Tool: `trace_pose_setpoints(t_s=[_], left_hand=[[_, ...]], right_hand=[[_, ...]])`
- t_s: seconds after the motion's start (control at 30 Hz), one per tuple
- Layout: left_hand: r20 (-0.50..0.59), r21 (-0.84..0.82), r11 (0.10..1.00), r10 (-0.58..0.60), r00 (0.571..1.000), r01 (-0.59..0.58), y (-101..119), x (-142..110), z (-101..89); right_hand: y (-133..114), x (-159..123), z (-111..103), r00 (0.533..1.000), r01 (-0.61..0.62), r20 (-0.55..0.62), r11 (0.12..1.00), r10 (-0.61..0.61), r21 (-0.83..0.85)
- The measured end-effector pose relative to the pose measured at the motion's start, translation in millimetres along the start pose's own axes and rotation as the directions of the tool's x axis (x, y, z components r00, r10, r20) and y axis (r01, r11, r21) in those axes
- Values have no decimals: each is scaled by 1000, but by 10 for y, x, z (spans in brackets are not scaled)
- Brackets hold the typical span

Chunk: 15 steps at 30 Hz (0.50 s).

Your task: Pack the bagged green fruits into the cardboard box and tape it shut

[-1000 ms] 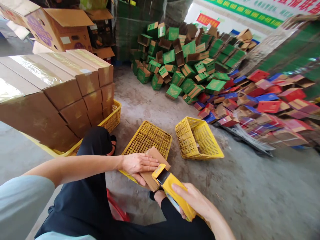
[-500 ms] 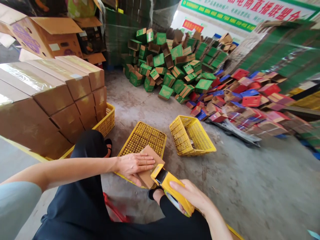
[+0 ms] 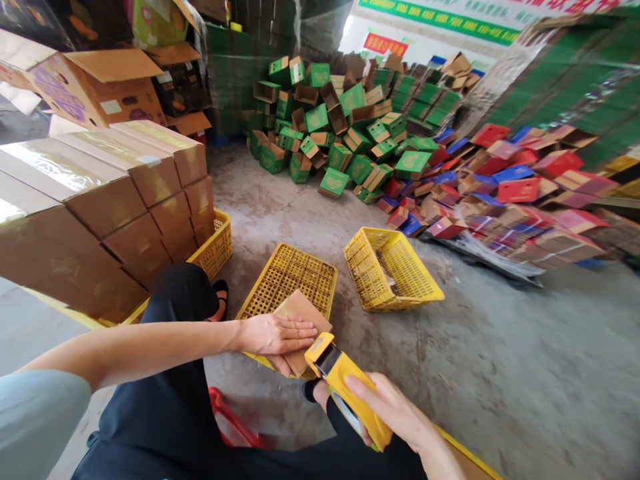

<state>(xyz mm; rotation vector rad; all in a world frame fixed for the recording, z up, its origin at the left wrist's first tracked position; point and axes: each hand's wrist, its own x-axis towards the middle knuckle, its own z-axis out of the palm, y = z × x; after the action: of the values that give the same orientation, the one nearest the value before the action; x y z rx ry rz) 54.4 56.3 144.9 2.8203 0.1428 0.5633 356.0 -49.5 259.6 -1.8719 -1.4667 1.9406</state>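
Observation:
My left hand [image 3: 274, 335] lies flat, fingers stretched out, on top of a small brown cardboard box [image 3: 303, 315] that rests on an upturned yellow plastic crate [image 3: 290, 280]. My right hand [image 3: 393, 410] grips a yellow tape dispenser [image 3: 345, 387], whose front end touches the near edge of the box. My legs in black trousers [image 3: 175, 400] fill the lower left.
A second yellow crate [image 3: 393, 270] lies tilted to the right. Large taped brown cartons [image 3: 95, 207] are stacked on a yellow crate at left. Piles of green boxes [image 3: 345, 120] and red and blue boxes [image 3: 505, 200] cover the floor behind. A red stool edge [image 3: 230, 420] shows below.
Both hands stay on the box and the dispenser; the dispenser has shifted slightly along the box's edge. The view has moved a little.

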Motion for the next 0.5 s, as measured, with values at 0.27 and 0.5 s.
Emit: trace_pose_setpoints(t_s=[0.27,0.5], left_hand=[[-3,-33,999,20,1000,-20,-56,-51,25],[52,-22,999,33,998,-32,63,25,-49]], right_hand=[[191,-118,-24,999,-25,-47,1000,25,-7],[365,-29,32,995,20,-96,1000,-18,21]])
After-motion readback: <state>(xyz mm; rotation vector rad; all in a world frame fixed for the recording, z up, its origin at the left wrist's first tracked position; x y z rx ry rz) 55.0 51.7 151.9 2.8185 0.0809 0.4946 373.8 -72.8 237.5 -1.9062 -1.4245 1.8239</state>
